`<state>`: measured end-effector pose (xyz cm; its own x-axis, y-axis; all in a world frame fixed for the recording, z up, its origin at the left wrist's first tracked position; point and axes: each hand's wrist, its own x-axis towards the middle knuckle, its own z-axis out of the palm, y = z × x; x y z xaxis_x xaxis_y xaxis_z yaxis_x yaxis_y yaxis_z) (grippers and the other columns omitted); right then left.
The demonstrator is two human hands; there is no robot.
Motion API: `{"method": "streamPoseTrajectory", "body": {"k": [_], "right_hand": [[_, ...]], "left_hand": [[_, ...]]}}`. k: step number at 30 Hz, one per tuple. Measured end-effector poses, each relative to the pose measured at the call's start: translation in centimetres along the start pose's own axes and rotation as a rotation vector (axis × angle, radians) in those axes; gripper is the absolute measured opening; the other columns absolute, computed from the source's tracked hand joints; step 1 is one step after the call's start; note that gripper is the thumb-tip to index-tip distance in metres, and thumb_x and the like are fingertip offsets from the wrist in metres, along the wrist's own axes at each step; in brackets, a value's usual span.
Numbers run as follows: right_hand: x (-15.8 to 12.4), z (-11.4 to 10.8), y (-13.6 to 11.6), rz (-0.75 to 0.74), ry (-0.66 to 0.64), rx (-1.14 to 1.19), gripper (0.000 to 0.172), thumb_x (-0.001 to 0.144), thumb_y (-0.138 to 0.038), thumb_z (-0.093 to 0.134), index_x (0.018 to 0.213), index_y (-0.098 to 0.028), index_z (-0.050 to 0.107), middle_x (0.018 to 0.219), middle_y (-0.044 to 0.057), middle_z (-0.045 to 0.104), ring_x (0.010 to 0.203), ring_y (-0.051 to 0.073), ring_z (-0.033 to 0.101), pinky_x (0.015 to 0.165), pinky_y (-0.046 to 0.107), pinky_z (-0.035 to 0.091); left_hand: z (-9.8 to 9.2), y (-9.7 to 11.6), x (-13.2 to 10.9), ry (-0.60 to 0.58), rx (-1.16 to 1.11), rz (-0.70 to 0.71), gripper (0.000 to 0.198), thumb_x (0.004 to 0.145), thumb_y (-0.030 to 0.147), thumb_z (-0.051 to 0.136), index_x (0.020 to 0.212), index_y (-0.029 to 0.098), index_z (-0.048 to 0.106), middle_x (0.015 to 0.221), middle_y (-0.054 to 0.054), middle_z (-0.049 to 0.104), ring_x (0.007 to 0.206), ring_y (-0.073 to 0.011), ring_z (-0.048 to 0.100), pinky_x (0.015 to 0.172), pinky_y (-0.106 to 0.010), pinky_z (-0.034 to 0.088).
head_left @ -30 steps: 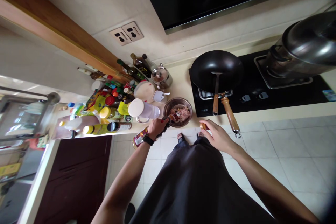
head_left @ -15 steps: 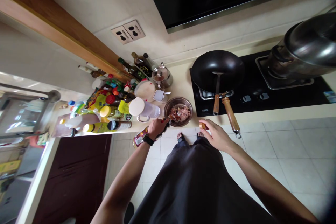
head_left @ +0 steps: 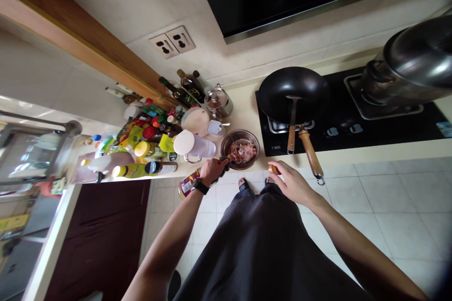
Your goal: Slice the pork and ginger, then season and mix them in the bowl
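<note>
While both hands stay near the front edge of the worktop [head_left: 243, 113], the left hand [head_left: 212, 171] closes around a printed can [head_left: 188, 184], just beside a steel bowl of pink chopped meat [head_left: 252, 157]; the right hand [head_left: 287, 181] pinches a small tan object [head_left: 272, 169].

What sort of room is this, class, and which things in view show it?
Most likely a home kitchen: a black wok sits on a black gas hob, while a steel bowl of meat and condiment bottles stand on the counter.
</note>
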<state>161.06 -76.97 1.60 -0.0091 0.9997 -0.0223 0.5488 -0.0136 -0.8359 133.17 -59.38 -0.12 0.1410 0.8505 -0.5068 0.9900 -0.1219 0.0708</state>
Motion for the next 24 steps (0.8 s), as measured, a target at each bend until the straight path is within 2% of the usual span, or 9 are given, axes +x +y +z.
{"method": "streamPoseTrajectory", "body": {"k": [24], "right_hand": [[-0.13,0.01,0.42,-0.006,0.02,0.005,0.031,0.101,-0.034,0.043,0.131,-0.026,0.049,0.121,0.009,0.063,0.102,0.023,0.065,0.087,0.04,0.054]], "left_hand": [[0.04,0.44,0.44,0.009,0.022,-0.014,0.062,0.087,0.068,0.045,0.075,0.014,0.073,0.071,-0.013,0.069,0.07,-0.0209,0.063,0.063,-0.031,0.042]]}}
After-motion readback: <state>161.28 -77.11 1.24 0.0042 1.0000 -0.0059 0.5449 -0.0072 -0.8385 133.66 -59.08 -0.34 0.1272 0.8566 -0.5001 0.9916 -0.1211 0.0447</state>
